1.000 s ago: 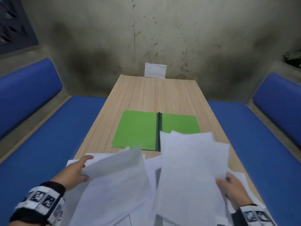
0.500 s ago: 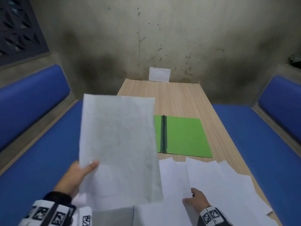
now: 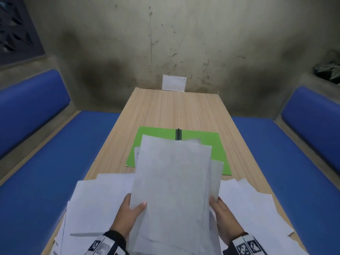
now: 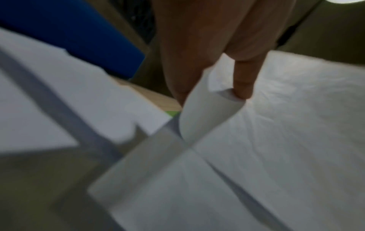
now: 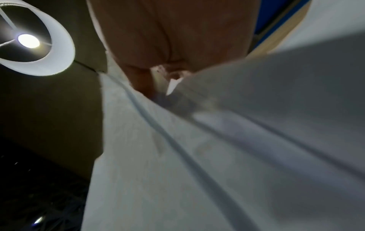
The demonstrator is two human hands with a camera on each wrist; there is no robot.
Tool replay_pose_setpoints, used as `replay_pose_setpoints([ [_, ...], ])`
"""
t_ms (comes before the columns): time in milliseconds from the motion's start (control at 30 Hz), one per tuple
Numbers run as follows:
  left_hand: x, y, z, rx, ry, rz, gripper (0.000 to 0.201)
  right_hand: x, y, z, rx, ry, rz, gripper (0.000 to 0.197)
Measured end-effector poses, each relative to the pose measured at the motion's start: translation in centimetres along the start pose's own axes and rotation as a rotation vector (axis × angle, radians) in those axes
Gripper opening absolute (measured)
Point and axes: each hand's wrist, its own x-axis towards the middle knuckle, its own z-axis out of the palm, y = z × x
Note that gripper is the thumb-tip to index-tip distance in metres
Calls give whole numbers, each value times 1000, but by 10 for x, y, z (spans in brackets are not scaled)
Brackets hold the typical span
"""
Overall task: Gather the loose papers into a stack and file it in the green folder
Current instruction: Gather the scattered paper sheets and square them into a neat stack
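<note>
Nearest the camera, both hands now meet on one bundle. The left hand (image 3: 128, 210) grips the left edge of the raised bundle of white paper sheets (image 3: 174, 184), thumb curled over the top face, and the right hand (image 3: 223, 216) holds the right edge with its fingers tucked under and behind. Half a second ago the left hand held a single sheet up alone while the right hand lay on the sheets on the desk. Bringing the two together suggests the gathering has moved from picking up to merging. The bundle's edges are uneven, with corners sticking out at the top and right, so squaring probably comes later.

Under and beside the hands, many loose white sheets (image 3: 103, 205) lie fanned over the near end of the long light wooden desk (image 3: 165, 111), on both sides, so the gathering looks only partly done.

Just beyond, the open green paper folder with a dark centre spine (image 3: 215, 144) lies flat on the desk, its near part hidden by the bundle and nothing filed in what shows.

Farther off, a small white card (image 3: 173, 82) leans on the stained grey wall (image 3: 184, 34). Blue padded benches (image 3: 55, 153) flank the desk.
</note>
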Motion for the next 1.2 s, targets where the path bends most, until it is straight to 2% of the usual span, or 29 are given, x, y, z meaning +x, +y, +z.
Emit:
replay_pose_setpoints([
  [67, -8, 16, 5, -5, 63, 91, 28, -6, -4, 1, -34, -22, -92, 82],
  [100, -14, 27, 8, -25, 82, 138, 30, -10, -8, 4, -68, -22, -135, 83],
  [133, -20, 35, 11, -44, 90, 177, 33, -14, -13, 6, -111, -17, -178, 67],
  [200, -30, 49, 13, -72, 73, 225, 39, -23, -26, 10, -145, 20, -245, 23],
  [233, -34, 53, 13, -73, 65, 237, 45, -27, -29, 9, -149, 37, -261, 13],
  [333, -41, 54, 7, 22, 58, 268, 71, -38, -32, 8, -200, 72, -273, 12],
  [400, -44, 50, 1, 47, 27, 253, 76, -42, -29, 7, -173, 32, -267, 26],
  [467, -43, 47, -3, 25, -40, 246, 74, -44, -29, 9, -168, 3, -271, 54],
  [500, -43, 47, -3, 36, -71, 258, 73, -43, -30, 10, -161, 8, -272, 55],
  [567, -41, 49, 1, 43, -100, 249, 64, -41, -32, 14, -136, 2, -272, 33],
  [600, -40, 50, 4, 31, -103, 231, 52, -41, -34, 18, -135, 15, -270, 22],
  [667, -40, 53, 9, 31, -102, 203, 27, -40, -35, 22, -151, 41, -273, 11],
  [700, -41, 55, 10, 29, -103, 203, 23, -40, -36, 22, -155, 51, -283, 9],
  [800, -50, 68, 8, 21, -100, 273, 32, -46, -45, 25, -130, 48, -322, 11],
  [933, -64, 87, 4, -111, -151, 507, 70, -55, -58, 25, -154, 57, -473, 56],
  [967, -65, 89, 6, -126, -134, 547, 73, -54, -59, 25, -149, 57, -492, 60],
  [1033, -61, 89, 12, -151, -66, 578, 65, -49, -58, 29, -94, 67, -488, 60],
  [1133, -55, 82, 21, -183, 7, 508, 50, -41, -53, 38, -55, 162, -387, 52],
  [1200, -50, 69, 18, -186, -37, 511, 53, -39, -46, 38, -91, 160, -365, 40],
])
